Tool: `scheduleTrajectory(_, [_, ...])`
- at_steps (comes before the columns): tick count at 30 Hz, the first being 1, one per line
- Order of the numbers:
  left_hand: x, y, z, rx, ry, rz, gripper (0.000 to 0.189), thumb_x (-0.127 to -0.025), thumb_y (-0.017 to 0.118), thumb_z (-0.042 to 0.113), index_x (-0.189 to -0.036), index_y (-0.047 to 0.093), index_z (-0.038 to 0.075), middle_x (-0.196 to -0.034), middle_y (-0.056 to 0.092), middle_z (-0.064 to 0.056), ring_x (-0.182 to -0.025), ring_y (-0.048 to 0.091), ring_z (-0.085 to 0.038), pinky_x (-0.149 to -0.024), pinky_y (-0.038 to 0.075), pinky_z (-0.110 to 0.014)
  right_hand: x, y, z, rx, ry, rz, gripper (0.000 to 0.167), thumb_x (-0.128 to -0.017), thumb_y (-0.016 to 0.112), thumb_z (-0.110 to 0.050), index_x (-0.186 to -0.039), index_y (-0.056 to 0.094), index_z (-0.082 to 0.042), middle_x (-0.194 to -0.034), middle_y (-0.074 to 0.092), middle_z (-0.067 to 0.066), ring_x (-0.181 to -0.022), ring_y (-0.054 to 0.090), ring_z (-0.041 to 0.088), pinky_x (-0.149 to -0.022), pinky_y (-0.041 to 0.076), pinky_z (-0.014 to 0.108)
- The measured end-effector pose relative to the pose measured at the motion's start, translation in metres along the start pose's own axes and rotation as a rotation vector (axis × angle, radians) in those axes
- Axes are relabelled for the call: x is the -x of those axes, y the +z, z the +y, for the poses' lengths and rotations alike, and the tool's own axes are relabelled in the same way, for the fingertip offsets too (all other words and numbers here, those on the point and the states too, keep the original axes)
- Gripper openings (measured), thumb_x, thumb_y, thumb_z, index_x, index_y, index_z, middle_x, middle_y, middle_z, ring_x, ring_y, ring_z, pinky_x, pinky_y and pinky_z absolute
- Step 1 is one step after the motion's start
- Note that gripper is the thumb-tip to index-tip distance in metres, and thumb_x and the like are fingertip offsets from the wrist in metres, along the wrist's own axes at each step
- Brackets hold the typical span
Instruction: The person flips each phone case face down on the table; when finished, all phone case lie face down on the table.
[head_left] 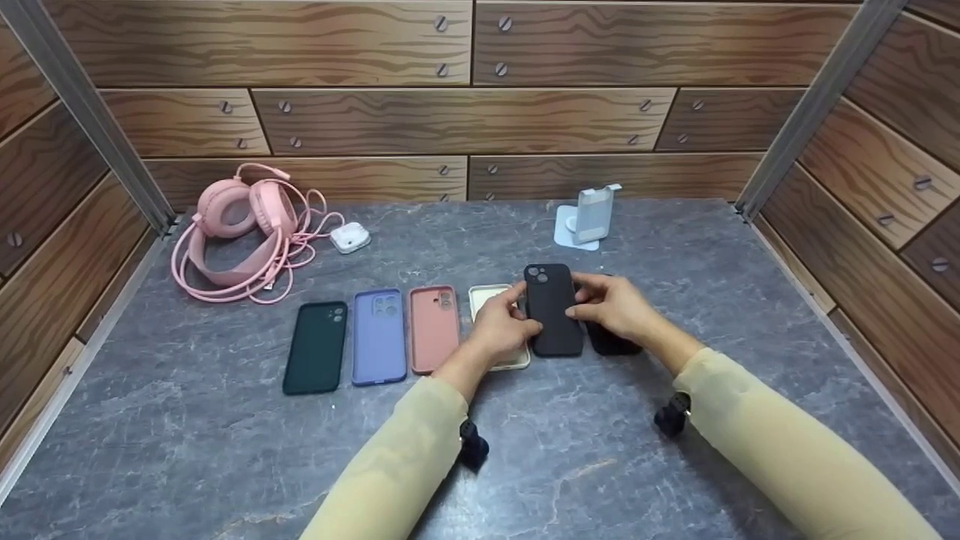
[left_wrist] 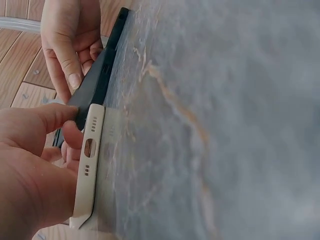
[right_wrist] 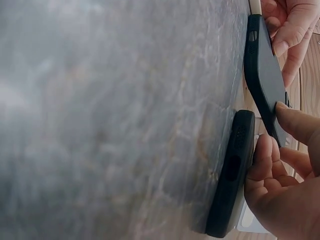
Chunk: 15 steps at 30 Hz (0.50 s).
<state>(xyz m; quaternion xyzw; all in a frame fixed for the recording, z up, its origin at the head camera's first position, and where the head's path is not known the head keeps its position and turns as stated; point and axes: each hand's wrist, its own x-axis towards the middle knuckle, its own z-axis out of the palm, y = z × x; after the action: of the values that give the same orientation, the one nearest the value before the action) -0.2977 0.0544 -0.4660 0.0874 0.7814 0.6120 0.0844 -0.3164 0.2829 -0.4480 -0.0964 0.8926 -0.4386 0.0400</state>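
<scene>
Green case [head_left: 315,351], blue case [head_left: 379,343], pink case [head_left: 433,336] and cream case [left_wrist: 85,191] look placed; left grip [head_left: 498,322] and right grip [head_left: 616,306] pinch the seemingly unsettled black case [head_left: 553,319]

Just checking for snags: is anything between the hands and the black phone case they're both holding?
Nothing visible: left hand and right hand both touch the black phone case directly. A cream case and a second black case lie partly beneath the hands, not between.

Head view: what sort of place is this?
Probably a small walled work booth: brown wood-print panel walls, grey metal corner posts and a grey marble-patterned tabletop.
</scene>
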Motion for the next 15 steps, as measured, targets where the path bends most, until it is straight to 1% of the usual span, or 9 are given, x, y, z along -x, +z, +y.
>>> scheduleTrajectory(5, [-0.0027, -0.0014, 0.0013, -0.059, -0.002, -0.025, 0.078, -0.086, 0.076, -0.004, -0.158, 0.048, 0.002, -0.079, 0.052, 0.0, -0.067, 0.048, -0.011, -0.058, 0.042, -0.022, -0.0016, -0.0003, -0.0006, 0.013, 0.019, -0.011, 0.067, -0.092, 0.082, -0.008, -0.151, 0.053, 0.006, -0.107, 0.07, 0.017, -0.096, 0.064, 0.022, -0.083, 0.049, 0.022])
scheduleTrajectory(10, [-0.0062, -0.0018, 0.0028, -0.065, -0.056, -0.067, 0.077, -0.089, 0.075, -0.004, -0.159, 0.043, -0.003, -0.078, 0.053, 0.001, -0.059, 0.048, -0.009, -0.053, 0.042, -0.022, -0.0022, 0.0006, -0.0003, 0.028, 0.031, -0.032, 0.069, -0.092, 0.081, -0.008, -0.153, 0.052, 0.005, -0.111, 0.07, 0.018, -0.099, 0.065, 0.024, -0.084, 0.05, 0.023])
scheduleTrajectory(13, [-0.008, -0.0014, 0.0036, -0.065, -0.092, -0.08, 0.077, -0.09, 0.075, -0.004, -0.16, 0.042, -0.002, -0.077, 0.054, 0.001, -0.055, 0.05, -0.009, -0.051, 0.043, -0.022, -0.0022, 0.0021, 0.0001, 0.033, 0.022, -0.036, 0.069, -0.092, 0.081, -0.008, -0.153, 0.051, 0.006, -0.112, 0.07, 0.019, -0.1, 0.065, 0.025, -0.084, 0.05, 0.023])
scheduleTrajectory(15, [-0.009, -0.0007, 0.0039, -0.076, -0.098, -0.081, 0.077, -0.09, 0.075, -0.004, -0.159, 0.043, -0.002, -0.076, 0.056, 0.001, -0.053, 0.051, -0.008, -0.05, 0.044, -0.022, -0.002, 0.0028, -0.0003, 0.039, 0.011, -0.031, 0.068, -0.092, 0.081, -0.008, -0.152, 0.052, 0.007, -0.111, 0.071, 0.02, -0.099, 0.065, 0.025, -0.083, 0.05, 0.023])
